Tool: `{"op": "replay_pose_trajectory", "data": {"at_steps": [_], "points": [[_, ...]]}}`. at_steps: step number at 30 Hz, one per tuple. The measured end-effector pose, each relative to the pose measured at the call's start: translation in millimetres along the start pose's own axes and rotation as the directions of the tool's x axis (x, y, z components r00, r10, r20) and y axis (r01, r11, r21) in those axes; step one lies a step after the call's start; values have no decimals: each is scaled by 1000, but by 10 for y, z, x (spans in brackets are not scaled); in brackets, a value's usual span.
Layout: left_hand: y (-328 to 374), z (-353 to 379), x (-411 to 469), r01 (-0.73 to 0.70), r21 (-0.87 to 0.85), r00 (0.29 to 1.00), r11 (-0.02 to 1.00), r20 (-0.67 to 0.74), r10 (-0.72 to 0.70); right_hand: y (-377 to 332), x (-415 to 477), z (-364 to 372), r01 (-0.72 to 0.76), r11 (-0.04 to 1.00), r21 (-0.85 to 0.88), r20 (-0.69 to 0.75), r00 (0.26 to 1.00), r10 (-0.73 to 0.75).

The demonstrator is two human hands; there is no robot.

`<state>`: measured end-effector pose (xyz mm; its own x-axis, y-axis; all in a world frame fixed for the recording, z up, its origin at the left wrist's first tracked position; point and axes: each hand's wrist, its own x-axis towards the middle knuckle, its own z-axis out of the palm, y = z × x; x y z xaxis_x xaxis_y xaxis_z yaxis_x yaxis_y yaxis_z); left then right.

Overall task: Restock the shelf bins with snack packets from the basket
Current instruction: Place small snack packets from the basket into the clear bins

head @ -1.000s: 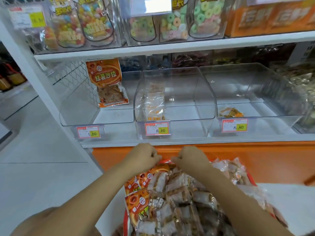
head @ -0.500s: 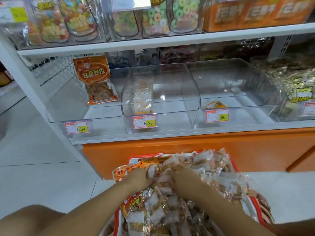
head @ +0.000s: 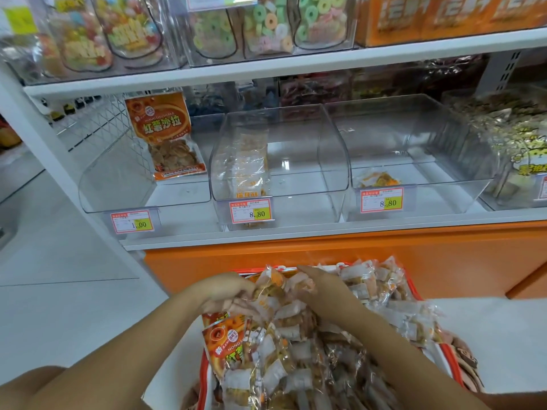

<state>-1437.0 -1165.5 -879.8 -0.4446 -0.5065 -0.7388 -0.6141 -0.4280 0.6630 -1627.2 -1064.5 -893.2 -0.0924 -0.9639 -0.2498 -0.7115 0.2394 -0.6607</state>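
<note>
A red basket [head: 414, 287] heaped with clear-wrapped snack packets [head: 299, 377] and orange packets [head: 225, 338] sits low in front of the shelf. My left hand [head: 225, 294] and my right hand [head: 318, 287] both grip a clump of clear snack packets [head: 275, 291] at the top of the heap. Above stand three clear shelf bins: the left bin [head: 118, 184] holds one orange packet [head: 165, 134], the middle bin [head: 296, 161] holds a few clear packets at its left side, and the right bin [head: 429, 149] has a few packets on its floor.
Price tags [head: 251, 211] hang on the bin fronts. An upper shelf [head: 296, 62] carries bins of ring candy. A fuller bin [head: 521, 149] stands at far right. An orange cabinet front [head: 325, 250] lies below the shelf, white floor to the left.
The view shifted closer to the basket. Both hands dug into the heap and now lift a clump of clear packets slightly above it.
</note>
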Motion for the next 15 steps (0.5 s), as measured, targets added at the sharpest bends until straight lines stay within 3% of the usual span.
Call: {"op": "replay_pose_trajectory", "data": {"at_steps": [3,6,11,15], "points": [[156,27,-153,-66,-36,993,997,99,69,-42,30,-71,58,969,238,-13,998,-57],[332,13,-311,-129,-100,982,987,125,141,-139,65,-162,144,853,502,-39,989,-145],[565,129,-591,-338,-227,941,913,-57,334,-366,78,-412,220,763,608,-200,972,-120],[627,360,-713,-583,-131,804,802,-239,545,-517,-57,-618,300,724,622,-268,950,-163]]}}
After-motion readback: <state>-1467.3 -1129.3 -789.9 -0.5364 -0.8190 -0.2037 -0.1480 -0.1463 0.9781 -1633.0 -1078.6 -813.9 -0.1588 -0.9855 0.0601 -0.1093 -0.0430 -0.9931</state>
